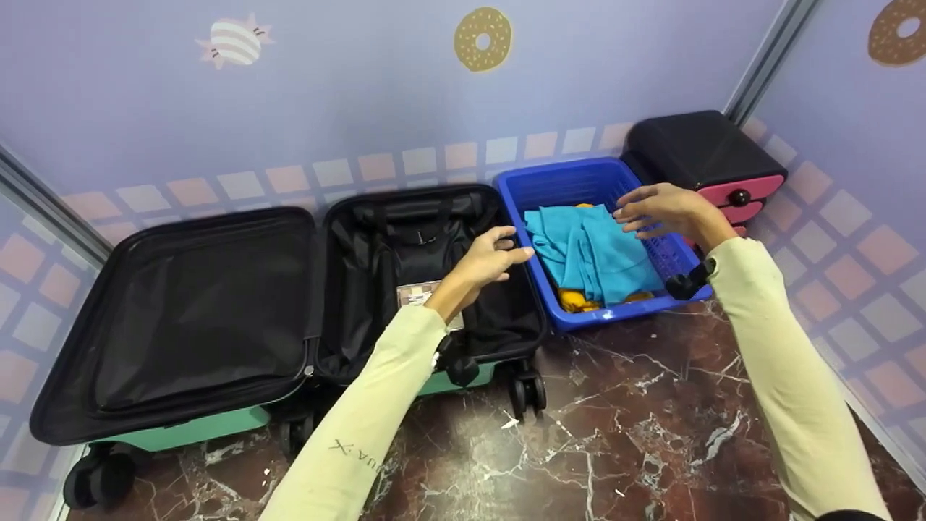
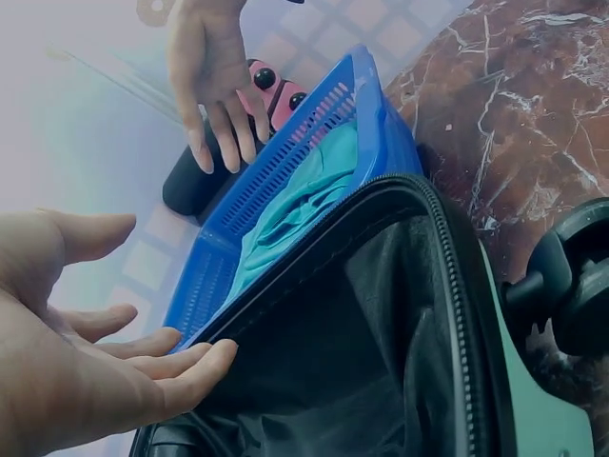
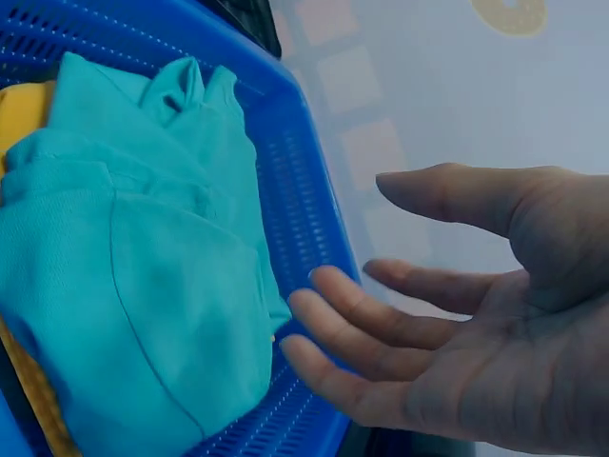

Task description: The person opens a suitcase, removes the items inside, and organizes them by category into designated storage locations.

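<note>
A blue plastic basket point(image 1: 521, 195) holds a folded turquoise cloth garment point(image 1: 593, 250) lying over yellow cloth point(image 1: 576, 301). Above the basket's right side hovers my right hand point(image 1: 669, 208), fingers loosely extended, holding nothing. My left hand point(image 1: 486, 259) is over the right edge of an open suitcase point(image 1: 365, 217), close to the basket's left rim, with thumb and fingers spread apart and nothing in its grasp. Inside that suitcase half lies a flat patterned packet point(image 1: 414, 292), partly hidden by my left wrist. The left wrist view shows both hands empty.
The suitcase's other half point(image 1: 210, 311) lies flat at the left, its black lining zipped over. A black and pink box with round black knobs point(image 1: 712, 155) stands behind the basket at the right. Suitcase wheels point(image 1: 527, 393) jut onto the dark marbled floor point(image 1: 579, 434). Patterned walls enclose the corner.
</note>
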Demonstrator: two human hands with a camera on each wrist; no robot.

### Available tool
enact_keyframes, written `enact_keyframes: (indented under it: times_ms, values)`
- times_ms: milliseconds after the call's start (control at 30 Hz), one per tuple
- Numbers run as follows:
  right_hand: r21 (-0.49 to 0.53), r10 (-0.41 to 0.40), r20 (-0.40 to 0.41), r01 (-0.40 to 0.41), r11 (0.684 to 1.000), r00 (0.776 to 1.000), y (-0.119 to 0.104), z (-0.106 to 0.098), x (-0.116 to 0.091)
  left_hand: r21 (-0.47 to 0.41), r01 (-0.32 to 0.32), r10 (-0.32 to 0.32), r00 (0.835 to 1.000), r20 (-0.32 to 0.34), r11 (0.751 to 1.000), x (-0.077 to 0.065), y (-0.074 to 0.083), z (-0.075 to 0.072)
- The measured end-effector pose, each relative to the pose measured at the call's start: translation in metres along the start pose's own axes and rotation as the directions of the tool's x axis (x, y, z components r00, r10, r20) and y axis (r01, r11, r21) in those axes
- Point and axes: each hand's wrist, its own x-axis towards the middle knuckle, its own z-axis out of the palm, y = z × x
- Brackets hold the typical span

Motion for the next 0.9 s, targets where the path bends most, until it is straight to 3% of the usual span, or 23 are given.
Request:
enact_keyframes:
  times_ms: [167,267,400,633,733,900]
  values:
    - [0.071,-0.096,-0.077,0.101,0.992,0.992,-0.003,0.016,0.002,-0.054,-0.035,0.033,0.999,-0.039,0.998,-0.002,-0.002,-0.008]
    - [0.101,-0.182,-0.118,0.195,0.976,0.976,-0.005,0.032,0.002,-0.078,-0.044,0.039,0.997,-0.067,0.996,-0.005,-0.004,-0.018]
    - [0.084,-0.285,-0.114,0.295,0.952,0.952,-0.009,0.051,0.004,-0.087,-0.044,0.034,0.994,-0.105,0.995,-0.012,-0.006,-0.034]
    - [0.138,-0.333,-0.187,0.36,0.923,0.924,-0.001,0.052,0.006,-0.057,-0.051,0.039,0.981,-0.19,0.997,-0.029,-0.016,-0.073]
    - [0.218,-0.357,-0.248,0.411,0.885,0.901,0.01,0.048,0.007,-0.037,-0.047,0.036,0.969,-0.244,0.998,-0.038,-0.023,-0.09]
    - [0.321,-0.423,-0.346,0.529,0.785,0.837,0.025,0.04,0.005,-0.012,-0.032,0.027,0.948,-0.317,0.999,-0.054,-0.035,-0.115]
